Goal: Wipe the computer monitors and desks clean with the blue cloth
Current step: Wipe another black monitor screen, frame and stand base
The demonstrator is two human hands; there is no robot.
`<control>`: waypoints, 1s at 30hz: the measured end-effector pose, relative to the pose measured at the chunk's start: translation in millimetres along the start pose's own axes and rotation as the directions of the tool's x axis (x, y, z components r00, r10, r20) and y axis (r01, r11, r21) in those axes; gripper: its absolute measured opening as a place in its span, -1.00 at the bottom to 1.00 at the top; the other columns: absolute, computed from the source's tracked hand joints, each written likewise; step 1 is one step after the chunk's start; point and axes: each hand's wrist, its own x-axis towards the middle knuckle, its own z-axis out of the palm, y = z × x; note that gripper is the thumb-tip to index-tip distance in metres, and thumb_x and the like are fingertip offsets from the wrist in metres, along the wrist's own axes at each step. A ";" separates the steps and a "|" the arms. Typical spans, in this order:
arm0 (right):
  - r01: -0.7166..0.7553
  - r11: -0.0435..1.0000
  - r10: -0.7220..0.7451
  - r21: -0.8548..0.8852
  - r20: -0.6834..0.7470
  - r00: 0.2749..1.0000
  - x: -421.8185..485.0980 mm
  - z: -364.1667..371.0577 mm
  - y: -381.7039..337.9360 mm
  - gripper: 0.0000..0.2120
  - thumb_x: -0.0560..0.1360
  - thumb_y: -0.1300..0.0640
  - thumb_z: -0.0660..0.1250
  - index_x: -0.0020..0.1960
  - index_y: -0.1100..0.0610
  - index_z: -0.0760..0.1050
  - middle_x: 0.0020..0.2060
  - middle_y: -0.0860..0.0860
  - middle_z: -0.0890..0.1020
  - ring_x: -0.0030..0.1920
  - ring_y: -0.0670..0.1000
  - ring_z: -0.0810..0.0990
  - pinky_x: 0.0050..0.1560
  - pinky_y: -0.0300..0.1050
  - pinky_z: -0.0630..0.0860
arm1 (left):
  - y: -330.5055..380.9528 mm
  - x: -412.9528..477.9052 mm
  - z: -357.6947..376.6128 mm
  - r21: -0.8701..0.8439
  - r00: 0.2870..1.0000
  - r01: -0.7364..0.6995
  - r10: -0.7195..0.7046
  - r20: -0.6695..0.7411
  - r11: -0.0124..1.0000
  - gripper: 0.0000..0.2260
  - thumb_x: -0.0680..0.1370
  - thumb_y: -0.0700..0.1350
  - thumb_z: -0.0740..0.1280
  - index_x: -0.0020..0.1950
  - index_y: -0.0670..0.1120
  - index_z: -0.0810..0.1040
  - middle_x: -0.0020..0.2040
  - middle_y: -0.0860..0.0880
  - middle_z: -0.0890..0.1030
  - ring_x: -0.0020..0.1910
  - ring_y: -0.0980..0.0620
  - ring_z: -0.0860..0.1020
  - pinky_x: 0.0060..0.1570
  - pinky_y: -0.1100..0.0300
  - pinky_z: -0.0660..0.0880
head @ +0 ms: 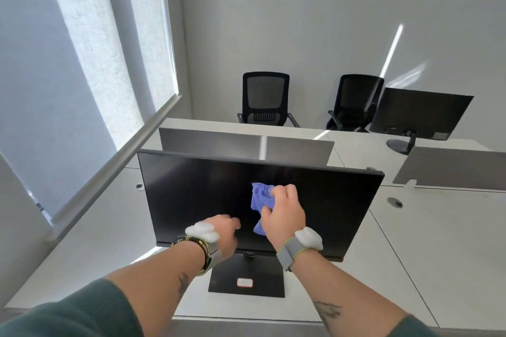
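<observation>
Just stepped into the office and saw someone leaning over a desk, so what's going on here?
A person is cleaning the near black computer monitor on the white desk. Their right hand presses a crumpled blue cloth against the middle of the dark screen, while the left hand rests at the screen's lower edge, apparently steadying it. A second black monitor stands on the far desk, untouched.

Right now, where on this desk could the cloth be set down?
Bare desk lies right of the near monitor, up to the grommet hole. Another patch sits left, toward the window. The middle is crowded: stand base and both hands, the right hand holding the blue cloth.
</observation>
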 end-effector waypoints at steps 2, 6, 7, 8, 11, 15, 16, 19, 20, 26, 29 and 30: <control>-0.190 0.980 0.194 0.060 -0.070 0.979 -0.7 -12.3 17.4 -0.83 0.43 0.21 0.39 -0.01 0.13 0.45 0.01 0.04 0.45 -0.27 0.10 0.53 -0.36 -0.10 0.43 | -1.6 -0.9 -1.0 0.010 0.999 0.029 -0.030 0.027 1.000 -0.58 0.54 -0.04 0.11 0.37 0.27 0.40 0.32 0.19 0.48 0.20 -0.05 0.56 0.08 0.02 0.53; -0.088 0.979 0.142 0.186 -0.302 0.942 16.8 -27.4 8.9 -0.81 0.40 0.28 0.43 -0.05 0.16 0.46 -0.03 0.03 0.45 -0.28 -0.01 0.47 -0.38 -0.28 0.38 | -3.5 1.8 2.2 0.035 0.998 0.030 -0.032 0.052 0.999 -0.59 0.56 -0.03 0.12 0.37 0.28 0.40 0.33 0.19 0.48 0.19 -0.05 0.56 0.09 0.02 0.52; -0.012 0.989 0.051 0.146 -0.266 0.963 15.4 -21.9 0.2 -0.81 0.40 0.29 0.42 -0.04 0.16 0.47 -0.02 0.03 0.45 -0.26 -0.01 0.48 -0.37 -0.25 0.40 | -1.8 3.2 4.7 0.041 0.999 0.019 -0.021 0.049 0.999 -0.59 0.56 -0.03 0.12 0.37 0.28 0.41 0.33 0.19 0.48 0.19 -0.05 0.56 0.07 0.01 0.51; 0.051 0.994 -0.033 0.097 -0.185 0.982 7.1 -11.3 -3.4 -0.82 0.40 0.28 0.41 -0.03 0.16 0.48 -0.01 0.04 0.46 -0.26 -0.01 0.48 -0.36 -0.21 0.41 | 0.9 3.0 9.6 0.050 0.999 0.004 -0.006 0.049 0.999 -0.60 0.56 -0.02 0.13 0.37 0.27 0.42 0.33 0.18 0.49 0.19 -0.05 0.56 0.05 0.02 0.51; -0.036 0.998 0.040 -0.042 0.092 0.995 -19.7 18.8 22.0 -0.85 0.48 0.22 0.34 0.04 0.14 0.49 0.05 0.03 0.46 -0.20 0.09 0.54 -0.28 -0.11 0.44 | 8.4 7.3 16.6 0.066 0.997 -0.049 0.045 0.057 0.997 -0.61 0.56 -0.01 0.13 0.36 0.27 0.43 0.31 0.19 0.49 0.18 -0.05 0.57 -0.01 0.05 0.48; -0.503 0.864 0.503 0.015 0.016 0.864 -48.0 9.6 80.2 -0.89 0.54 0.19 0.31 0.02 0.14 0.41 0.05 0.06 0.43 -0.23 0.09 0.49 -0.23 -0.08 0.41 | 2.2 11.8 42.3 0.071 0.990 -0.074 0.065 0.128 0.995 -0.62 0.56 -0.02 0.11 0.35 0.23 0.43 0.27 0.13 0.52 0.11 -0.08 0.58 0.04 -0.01 0.55; -0.578 0.813 0.582 0.075 -0.057 0.811 -46.5 7.5 86.2 -0.88 0.54 0.20 0.32 0.03 0.16 0.39 0.04 0.04 0.41 -0.23 0.09 0.48 -0.23 -0.09 0.40 | -0.7 14.4 47.2 0.081 0.989 -0.076 0.065 0.134 0.994 -0.63 0.55 0.00 0.11 0.33 0.21 0.44 0.25 0.12 0.53 0.09 -0.08 0.58 0.04 -0.01 0.55; -0.608 0.770 0.636 0.194 -0.159 0.755 -46.5 17.5 77.7 -0.86 0.53 0.25 0.32 0.05 0.20 0.40 0.02 0.03 0.36 -0.22 0.06 0.44 -0.23 -0.13 0.35 | -11.3 17.1 65.3 0.117 0.986 -0.064 0.044 0.162 0.991 -0.64 0.53 -0.03 0.13 0.28 0.18 0.49 0.19 0.09 0.57 0.01 -0.08 0.58 0.04 0.00 0.56; -0.585 0.784 0.615 0.205 -0.141 0.775 -49.1 27.8 66.4 -0.87 0.53 0.26 0.32 0.05 0.20 0.41 0.03 0.03 0.35 -0.23 0.05 0.43 -0.22 -0.15 0.35 | -14.4 19.5 68.5 0.121 0.984 -0.057 0.035 0.175 0.991 -0.64 0.53 -0.04 0.14 0.29 0.19 0.49 0.20 0.10 0.56 0.02 -0.08 0.58 0.05 0.00 0.56; -0.584 0.804 0.569 0.117 0.136 0.811 -85.9 98.2 43.9 -0.93 0.54 0.23 0.31 0.00 0.13 0.45 0.04 0.04 0.45 -0.19 0.05 0.52 -0.28 -0.28 0.35 | -43.0 26.5 85.2 0.090 0.967 -0.138 0.115 0.227 0.986 -0.58 0.52 -0.04 0.16 0.36 0.22 0.45 0.33 0.09 0.52 0.16 -0.09 0.58 0.09 0.06 0.57; -0.810 0.467 0.864 0.356 0.012 0.503 -81.5 97.6 57.6 -0.89 0.53 0.25 0.31 0.05 0.20 0.46 0.06 0.12 0.55 -0.21 0.08 0.58 -0.46 -0.42 0.38 | -63.2 26.7 92.7 0.095 0.961 -0.168 0.141 0.238 0.981 -0.58 0.56 -0.04 0.18 0.42 0.18 0.43 0.37 0.05 0.50 0.22 -0.09 0.55 0.15 0.05 0.55; -0.819 0.413 0.890 0.398 0.015 0.456 -79.8 102.9 49.6 -0.88 0.52 0.25 0.32 0.05 0.20 0.45 0.07 0.12 0.57 -0.19 0.08 0.58 -0.43 -0.44 0.39 | -73.4 27.6 93.6 0.094 0.960 -0.164 0.137 0.243 0.982 -0.59 0.57 -0.04 0.18 0.42 0.17 0.43 0.37 0.05 0.50 0.21 -0.08 0.55 0.15 0.05 0.54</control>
